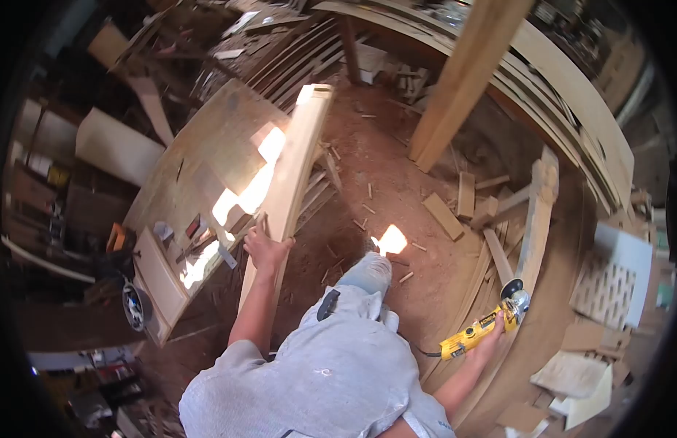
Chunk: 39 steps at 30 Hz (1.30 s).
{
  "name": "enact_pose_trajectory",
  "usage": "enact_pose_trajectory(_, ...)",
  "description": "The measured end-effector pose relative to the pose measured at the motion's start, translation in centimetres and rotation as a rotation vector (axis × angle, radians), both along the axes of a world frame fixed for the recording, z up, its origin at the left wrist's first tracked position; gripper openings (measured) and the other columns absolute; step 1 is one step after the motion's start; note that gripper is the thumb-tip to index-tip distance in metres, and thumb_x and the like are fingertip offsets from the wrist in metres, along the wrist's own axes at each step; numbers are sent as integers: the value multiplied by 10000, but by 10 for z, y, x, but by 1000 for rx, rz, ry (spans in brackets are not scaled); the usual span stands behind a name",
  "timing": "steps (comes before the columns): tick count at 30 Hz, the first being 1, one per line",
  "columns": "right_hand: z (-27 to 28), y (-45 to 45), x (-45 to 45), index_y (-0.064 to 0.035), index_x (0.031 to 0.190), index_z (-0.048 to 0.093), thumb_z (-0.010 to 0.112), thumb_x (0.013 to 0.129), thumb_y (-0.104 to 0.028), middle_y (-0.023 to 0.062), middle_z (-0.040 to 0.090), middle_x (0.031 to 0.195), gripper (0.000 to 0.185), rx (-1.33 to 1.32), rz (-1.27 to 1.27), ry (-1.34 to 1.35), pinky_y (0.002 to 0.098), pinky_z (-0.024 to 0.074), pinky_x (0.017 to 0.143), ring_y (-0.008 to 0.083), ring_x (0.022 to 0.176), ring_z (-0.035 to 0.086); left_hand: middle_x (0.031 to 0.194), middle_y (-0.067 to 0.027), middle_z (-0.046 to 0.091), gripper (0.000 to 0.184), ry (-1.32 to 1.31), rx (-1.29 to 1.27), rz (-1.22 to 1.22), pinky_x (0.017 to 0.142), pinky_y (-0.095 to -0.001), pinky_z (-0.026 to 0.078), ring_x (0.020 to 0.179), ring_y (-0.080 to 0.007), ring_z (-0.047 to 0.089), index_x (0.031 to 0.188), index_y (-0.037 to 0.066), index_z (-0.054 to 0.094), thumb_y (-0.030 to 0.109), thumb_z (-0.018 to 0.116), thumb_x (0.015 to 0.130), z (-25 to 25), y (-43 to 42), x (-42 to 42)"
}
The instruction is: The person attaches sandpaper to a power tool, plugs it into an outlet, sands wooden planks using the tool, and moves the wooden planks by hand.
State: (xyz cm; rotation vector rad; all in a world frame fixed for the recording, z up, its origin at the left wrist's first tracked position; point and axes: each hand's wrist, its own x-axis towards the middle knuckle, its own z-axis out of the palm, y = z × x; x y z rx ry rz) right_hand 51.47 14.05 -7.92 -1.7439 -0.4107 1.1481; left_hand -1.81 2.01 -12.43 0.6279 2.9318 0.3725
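Note:
My left hand (267,247) is closed round the edges of a long, pale wooden board (298,153), which stands tilted beside the workbench, its far end raised. In my right hand (492,337) is a yellow angle grinder (473,334) with a black disc at its head, held out to the right. The grinder's head is close to a rough wooden beam (537,212); whether they touch I cannot tell. A dark cord leaves the rear of the grinder toward my body.
A plywood workbench (200,139) with small tools and a panel (162,274) lies at the left. A thick wooden post (466,80) rises ahead. Wood offcuts (442,216) are scattered on the reddish floor (360,160). Long curved boards (572,109) lie stacked at the upper right.

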Motion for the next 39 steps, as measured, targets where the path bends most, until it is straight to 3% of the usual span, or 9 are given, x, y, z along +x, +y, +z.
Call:
enact_pose_trajectory(1,76,20,-51,-44,1220,602,718,973,-484,75,607,877,517,-51,9,-21,331,536,625,208,726,630,1348,-189,570,1095,0,-37,61,1150,-526,374,1309,-383,507,1536,271,491,369,989,565,71,11,-56)
enact_pose_trajectory(7,29,117,-138,-6,1160,628,743,987,-381,76,621,854,428,33,195,8,351,579,635,198,704,643,1382,-236,554,1039,-14,21,552,1173,-537,360,1364,-416,483,1544,283,470,406,942,626,-28,40,-143)
enact_pose_trajectory(8,101,130,-200,-7,1149,629,744,989,-378,75,619,851,420,-16,201,-11,351,580,633,196,700,643,1397,-259,548,1014,-56,-77,584,1177,-546,356,1365,-431,484,1549,265,460,425,918,659,34,61,-211)
enact_pose_trajectory(14,18,208,-268,-47,1100,627,753,986,-352,66,624,808,350,47,298,-50,330,569,590,187,657,646,1424,-310,531,1026,-62,-185,688,1168,-566,367,1338,-463,507,1548,170,452,448,905,669,-68,92,-279)
enact_pose_trajectory(15,82,217,-316,-55,1073,626,751,987,-351,70,632,783,333,-8,266,-79,322,562,569,191,621,644,1419,-315,534,1022,-52,-212,678,1145,-573,390,1325,-465,519,1533,160,460,481,904,671,-62,100,-300)
enact_pose_trajectory(21,45,224,-315,-36,1139,628,746,988,-304,47,638,859,329,108,363,-101,333,593,592,172,641,660,1314,-297,615,1007,79,-236,620,968,-613,515,1207,-458,603,1392,80,547,658,890,642,-119,148,-367)
enact_pose_trajectory(25,64,224,-304,-25,1195,632,747,981,-251,33,638,932,332,69,269,-112,337,606,620,154,680,663,1278,-240,650,726,-4,-337,529,993,-616,490,1208,-446,597,1310,110,649,561,788,758,-135,186,-428)
enact_pose_trajectory(32,59,199,-258,-19,1182,641,739,974,-206,30,638,939,296,121,-33,-121,347,597,619,155,676,652,1350,-193,649,584,133,267,25,1118,-517,453,1315,-369,573,1348,80,670,305,808,828,-131,350,-384)
enact_pose_trajectory(39,40,176,-187,-17,1199,631,735,968,-177,44,633,958,300,187,-198,-102,357,592,613,163,704,647,1209,-193,747,395,-379,735,-581,968,-375,566,1136,-277,722,1252,-4,715,248,779,955,-113,552,-245)
